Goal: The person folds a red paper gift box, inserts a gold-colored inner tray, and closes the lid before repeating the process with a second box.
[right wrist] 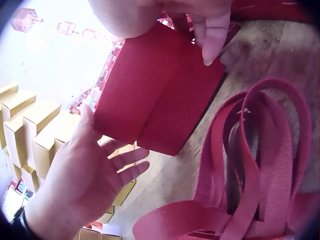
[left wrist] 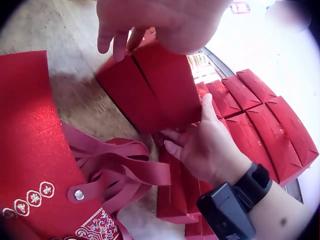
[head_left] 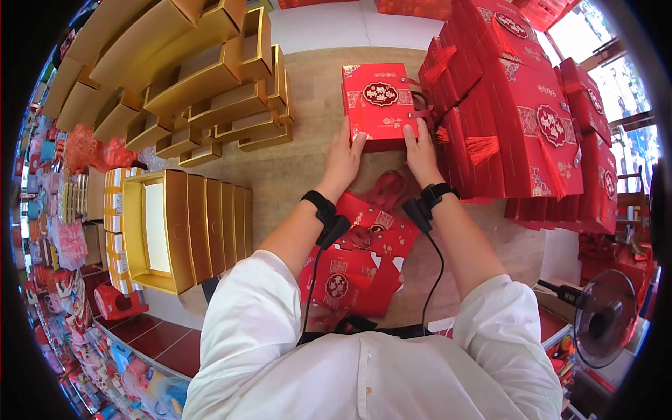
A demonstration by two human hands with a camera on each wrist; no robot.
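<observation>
Box (head_left: 380, 101) sits between left hand (head_left: 343, 162) and right hand (head_left: 422, 155)

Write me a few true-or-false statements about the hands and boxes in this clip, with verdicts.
1. The left hand and right hand both touch the red box. True.
2. The gold trays are piled on the person's right. False: they are on the left; the stack of red boxes is on the right.
3. Flat red bags lie between the person and the red box. True.
4. The left hand is closed in a fist. False: its fingers rest straight against the red box.
</observation>
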